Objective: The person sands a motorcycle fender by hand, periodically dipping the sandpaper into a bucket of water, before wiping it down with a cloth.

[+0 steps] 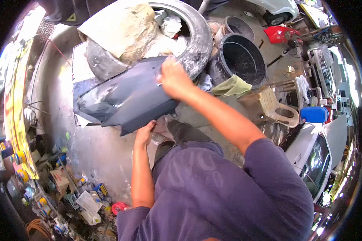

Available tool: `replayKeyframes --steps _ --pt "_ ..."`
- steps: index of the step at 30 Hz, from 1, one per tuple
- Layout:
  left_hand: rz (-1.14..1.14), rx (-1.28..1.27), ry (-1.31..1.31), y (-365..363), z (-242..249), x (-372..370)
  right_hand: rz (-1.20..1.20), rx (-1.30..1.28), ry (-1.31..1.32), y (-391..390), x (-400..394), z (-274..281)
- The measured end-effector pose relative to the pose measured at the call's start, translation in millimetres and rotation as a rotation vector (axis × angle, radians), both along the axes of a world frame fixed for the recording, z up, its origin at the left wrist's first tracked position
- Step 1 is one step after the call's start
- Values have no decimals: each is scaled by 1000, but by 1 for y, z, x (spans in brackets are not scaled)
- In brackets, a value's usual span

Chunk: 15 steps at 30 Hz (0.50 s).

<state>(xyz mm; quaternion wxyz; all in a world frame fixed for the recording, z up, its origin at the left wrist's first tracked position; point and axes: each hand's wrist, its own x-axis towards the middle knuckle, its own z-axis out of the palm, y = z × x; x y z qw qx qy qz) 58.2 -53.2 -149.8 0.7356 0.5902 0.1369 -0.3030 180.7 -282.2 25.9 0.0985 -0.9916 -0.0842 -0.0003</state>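
A dark grey moulded panel (pixel 128 94) with scuffed, paler patches lies tilted in front of the tire (pixel 201 44). My left hand (pixel 145 130) grips its lower edge, thumb showing and the other fingers mostly hidden beneath. My right hand (pixel 173 78) is closed at the panel's upper right part, slightly blurred; whatever its fingers hold is too small to tell. Behind the panel, a pale stained cloth (pixel 128 30) is draped over the tire, with crumpled white material inside the ring.
Right of the tire stand a black tub (pixel 243 60) with a green cloth (pixel 232 86) at its rim and a beige plastic chair (pixel 269 104). A blue container (pixel 314 114) and a car (pixel 315 156) are farther right. Cans and boxes (pixel 61 180) clutter the lower left.
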Motion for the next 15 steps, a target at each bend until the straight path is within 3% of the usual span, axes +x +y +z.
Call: replayKeyframes --steps 3,7,8,11,12,15 --pt "198 -385 -32 -5 8 -2 -85 17 -35 -8 17 -11" --pt "666 -704 12 -18 56 -26 -68 7 -58 -13 9 -16" --pt "564 -1033 -139 -8 -3 -33 -74 -2 -62 -11 8 -16" --pt "769 -978 -35 -12 60 -21 -82 19 -8 -3 8 -11" --pt "943 -715 -39 -28 124 -6 -66 19 7 -1 6 -8" --pt "1228 -231 -221 -31 97 27 40 17 16 9 -13 5"
